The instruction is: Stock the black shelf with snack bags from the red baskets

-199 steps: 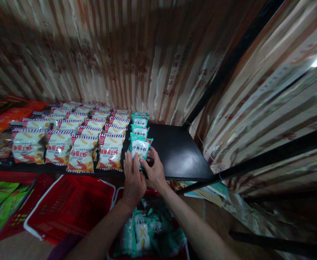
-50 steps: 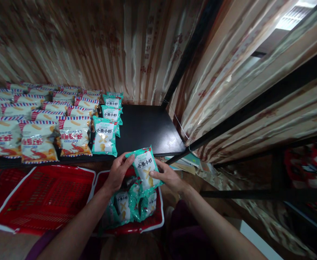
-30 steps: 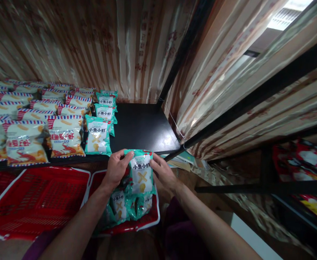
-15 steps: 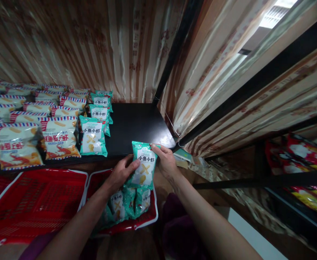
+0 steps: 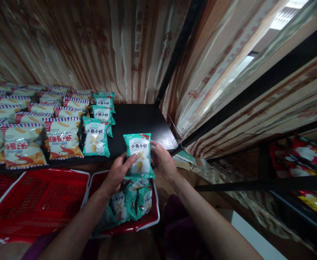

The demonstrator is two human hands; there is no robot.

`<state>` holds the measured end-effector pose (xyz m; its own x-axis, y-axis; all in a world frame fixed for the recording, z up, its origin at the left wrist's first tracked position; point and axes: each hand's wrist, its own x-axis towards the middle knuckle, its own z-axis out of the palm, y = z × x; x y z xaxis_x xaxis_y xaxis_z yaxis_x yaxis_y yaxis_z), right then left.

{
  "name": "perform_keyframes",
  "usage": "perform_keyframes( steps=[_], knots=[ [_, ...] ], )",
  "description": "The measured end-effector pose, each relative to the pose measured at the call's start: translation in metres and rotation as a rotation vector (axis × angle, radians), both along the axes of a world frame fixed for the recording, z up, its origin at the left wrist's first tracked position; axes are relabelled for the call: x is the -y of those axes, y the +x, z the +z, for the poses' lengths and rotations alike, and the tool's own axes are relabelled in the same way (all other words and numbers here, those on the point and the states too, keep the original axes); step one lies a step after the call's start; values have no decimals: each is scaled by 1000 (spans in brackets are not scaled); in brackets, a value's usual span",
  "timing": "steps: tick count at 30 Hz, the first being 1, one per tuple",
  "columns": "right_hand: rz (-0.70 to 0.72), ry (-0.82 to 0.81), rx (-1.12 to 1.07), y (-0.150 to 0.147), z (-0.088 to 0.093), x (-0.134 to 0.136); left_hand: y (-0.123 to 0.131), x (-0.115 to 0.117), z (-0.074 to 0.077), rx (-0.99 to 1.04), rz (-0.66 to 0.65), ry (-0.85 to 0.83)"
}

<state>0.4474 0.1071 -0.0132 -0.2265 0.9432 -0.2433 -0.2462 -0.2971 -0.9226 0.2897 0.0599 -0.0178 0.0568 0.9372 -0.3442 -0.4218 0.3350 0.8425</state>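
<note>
A teal snack bag (image 5: 140, 159) is upright in front of the black shelf (image 5: 136, 119), above a red basket (image 5: 158, 207) that holds several more teal bags (image 5: 119, 207). My left hand (image 5: 118, 171) grips its left side, thumb across the front. Beside the bag's right edge is my right hand (image 5: 163, 160); its fingertips are partly hidden behind the bag, and whether they grip it is unclear. On the shelf, a column of teal bags (image 5: 95, 137) stands left of the bare part.
White and orange snack bags (image 5: 63, 139) fill the shelf's left side. A second red basket (image 5: 44, 206) lies below them. Black frame bars (image 5: 228, 95) cross at the right, before striped curtains (image 5: 93, 43). Red and yellow packages (image 5: 307, 155) lie far right.
The held bag has moved left and slightly up, and now stands straighter. My right hand's fingers have come off its top right corner to its side. The view has shifted slightly.
</note>
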Motion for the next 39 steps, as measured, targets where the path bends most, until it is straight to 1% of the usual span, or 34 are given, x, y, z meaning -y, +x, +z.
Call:
perform_keyframes(
  steps=[2, 5, 9, 11, 14, 17, 20, 24, 28, 31, 34, 36, 39],
  knots=[
    [60, 3, 40, 2, -3, 4, -1, -3, 0, 15, 78, 12],
    [137, 46, 50, 6, -7, 10, -2, -6, -1, -2, 142, 9],
    [233, 31, 30, 8, -11, 13, -2, -9, -7, -51, 190, 20],
    [245, 20, 3, 7, -14, 15, -1, -9, -8, -65, 201, 28],
    [212, 14, -30, 5, -19, 16, 1, -10, -8, -66, 208, 24],
    [185, 1, -17, 2, -23, 18, 3, -10, -6, -45, 205, 25],
    [157, -6, -12, 0, -26, 19, 5, -9, -4, 19, 195, 33],
    [99, -32, -61, -1, -30, 18, 5, -8, 0, 131, 161, 55],
    [44, -22, -79, -3, -32, 15, 5, -6, 2, 135, 133, 64],
    [8, 9, -49, -4, -31, 13, 7, -7, -5, 84, 165, 93],
    [-1, 33, -37, -6, -28, 10, 8, -8, -18, 4, 191, 124],
    [7, 46, -55, -7, -27, 8, 9, -10, -25, -34, 215, 116],
    [0, 42, -104, -10, -24, 5, 11, -13, -26, -35, 257, 89]
  ],
)
